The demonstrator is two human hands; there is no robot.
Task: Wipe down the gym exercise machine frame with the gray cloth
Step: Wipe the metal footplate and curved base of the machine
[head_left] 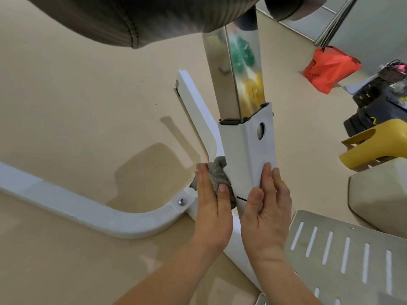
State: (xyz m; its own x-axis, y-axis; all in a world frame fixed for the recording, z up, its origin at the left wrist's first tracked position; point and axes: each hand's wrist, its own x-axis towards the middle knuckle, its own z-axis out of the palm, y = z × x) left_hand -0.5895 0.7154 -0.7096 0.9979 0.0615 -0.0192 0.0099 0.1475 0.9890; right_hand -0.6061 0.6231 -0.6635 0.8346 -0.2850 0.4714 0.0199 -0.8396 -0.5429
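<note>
Gray cloth (pixel 217 177): shown bunched against the left face of the white upright post (pixel 242 150) of the machine frame, low on the post and just above its foot. The cloth is pressed to that face by the left hand (pixel 212 208), whose fingers are laid out straight along it, with the thumb resting on top of the fabric. The right face of the post is touched by the right hand (pixel 266 208), held flat with its fingers extended and nothing in its grasp. A chrome inner tube (pixel 222 84) is seen rising out of the top of the post. A curved white base rail (pixel 88 208) is joined to the left of the post's foot, and a bolt (pixel 181 201) is seen at the joint. A slotted metal plate (pixel 343 249) lies to the lower right of the post. A yellow stool (pixel 378 144) is seen to the right of the post, and an orange bag (pixel 330 67) stands farther off at upper right.
</note>
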